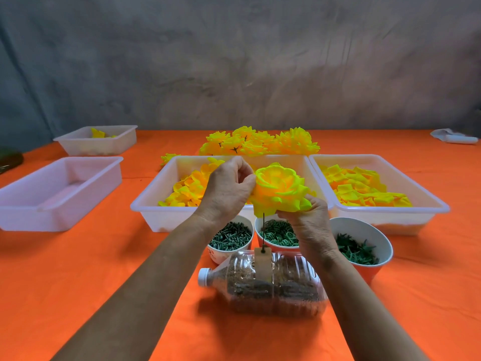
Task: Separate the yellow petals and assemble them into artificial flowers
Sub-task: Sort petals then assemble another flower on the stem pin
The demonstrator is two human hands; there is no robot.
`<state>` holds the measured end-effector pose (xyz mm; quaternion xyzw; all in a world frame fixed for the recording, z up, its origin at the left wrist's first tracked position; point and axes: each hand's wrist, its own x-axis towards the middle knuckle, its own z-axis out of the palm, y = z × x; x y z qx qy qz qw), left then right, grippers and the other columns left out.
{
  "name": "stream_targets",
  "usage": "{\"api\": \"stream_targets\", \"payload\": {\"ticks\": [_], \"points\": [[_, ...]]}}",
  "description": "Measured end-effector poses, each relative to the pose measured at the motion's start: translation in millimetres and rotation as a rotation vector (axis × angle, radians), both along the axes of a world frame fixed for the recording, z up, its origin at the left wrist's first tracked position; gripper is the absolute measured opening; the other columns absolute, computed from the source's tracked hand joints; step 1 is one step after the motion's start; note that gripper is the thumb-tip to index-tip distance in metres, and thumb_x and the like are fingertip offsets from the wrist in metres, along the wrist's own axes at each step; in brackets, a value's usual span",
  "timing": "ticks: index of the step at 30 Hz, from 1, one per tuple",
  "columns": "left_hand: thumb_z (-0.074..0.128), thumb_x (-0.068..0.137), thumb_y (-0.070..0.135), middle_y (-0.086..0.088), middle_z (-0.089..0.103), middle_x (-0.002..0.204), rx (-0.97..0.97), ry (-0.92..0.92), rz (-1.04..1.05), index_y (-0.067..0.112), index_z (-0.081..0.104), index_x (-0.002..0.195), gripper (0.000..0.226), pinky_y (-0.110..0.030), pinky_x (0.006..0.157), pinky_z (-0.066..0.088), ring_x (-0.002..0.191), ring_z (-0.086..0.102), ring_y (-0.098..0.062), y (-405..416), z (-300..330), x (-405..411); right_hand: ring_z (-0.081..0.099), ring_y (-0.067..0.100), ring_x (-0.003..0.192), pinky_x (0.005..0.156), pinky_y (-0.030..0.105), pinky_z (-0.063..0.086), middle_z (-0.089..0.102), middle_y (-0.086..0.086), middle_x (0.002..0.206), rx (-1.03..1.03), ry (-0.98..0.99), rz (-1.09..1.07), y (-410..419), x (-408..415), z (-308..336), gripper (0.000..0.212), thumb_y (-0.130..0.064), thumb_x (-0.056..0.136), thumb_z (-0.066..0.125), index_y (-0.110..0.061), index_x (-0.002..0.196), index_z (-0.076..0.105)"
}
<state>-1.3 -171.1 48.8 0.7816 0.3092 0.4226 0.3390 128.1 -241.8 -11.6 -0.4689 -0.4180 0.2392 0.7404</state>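
A layered yellow flower sits on a thin dark spike that rises from a plastic bottle lying on its side. My left hand pinches the flower's left edge with curled fingers. My right hand grips the flower from below on the right. Behind the hands, a white tray holds round yellow petals. A second white tray at the right holds squarer yellow petals. Finished yellow flowers lie piled behind the trays.
Three bowls stand before the trays: green pegs, green rings, green leaf-like parts. An empty white tray and another with a few yellow pieces are at the left. An orange cloth covers the table. A white cloth lies far right.
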Motion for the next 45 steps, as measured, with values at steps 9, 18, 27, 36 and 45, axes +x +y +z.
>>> {"api": "stream_targets", "payload": {"ticks": [9,18,27,36,45], "points": [[0.056,0.094,0.012,-0.007,0.058,0.072,-0.161,-0.085,-0.006,0.017,0.054,0.08,0.014,-0.028,0.053,0.05,0.053,0.054,-0.013,3.8,-3.6,0.9,0.053,0.015,0.062,0.063,0.029,0.045,0.065,-0.003,0.058,-0.022,0.022,-0.032,0.5,-2.0,1.9,0.024,0.006,0.071,0.073,-0.016,0.063,0.069],[0.068,0.084,0.011,0.002,0.06,0.062,-0.682,-0.074,-0.192,0.011,0.061,0.08,0.008,-0.021,0.044,0.049,0.046,0.057,-0.007,9.6,-6.8,-7.4,0.052,0.002,0.053,0.055,0.016,0.045,0.064,-0.011,0.056,0.027,0.031,-0.048,2.1,0.0,-0.7,0.026,0.008,0.07,0.072,-0.018,0.069,0.068],[0.068,0.082,0.001,-0.004,0.053,0.064,-0.518,-0.022,-0.087,0.009,0.055,0.077,0.016,-0.018,0.038,0.043,0.036,0.048,-0.005,8.0,-5.6,-3.7,0.062,0.012,0.075,0.072,0.029,0.053,0.073,-0.006,0.076,0.016,-0.029,-0.063,5.5,1.6,-10.0,0.023,-0.001,0.069,0.077,-0.024,0.071,0.075],[0.057,0.094,0.031,0.0,0.058,0.067,-0.56,-0.086,-0.053,0.012,0.06,0.08,0.024,-0.019,0.041,0.043,0.051,0.054,-0.011,9.8,-4.4,-1.4,0.064,0.017,0.076,0.073,0.043,0.054,0.075,0.002,0.08,-0.059,-0.111,-0.137,6.5,0.2,-13.8,0.011,-0.015,0.072,0.08,-0.025,0.075,0.075],[0.066,0.084,-0.001,-0.009,0.058,0.07,-0.491,-0.045,-0.05,0.002,0.06,0.087,0.007,-0.02,0.044,0.049,0.049,0.054,-0.014,10.3,-2.2,-1.6,0.067,0.011,0.075,0.067,0.026,0.056,0.074,-0.007,0.077,-0.03,-0.193,-0.091,6.4,1.3,-16.2,0.024,0.0,0.073,0.077,-0.022,0.082,0.074]]}}
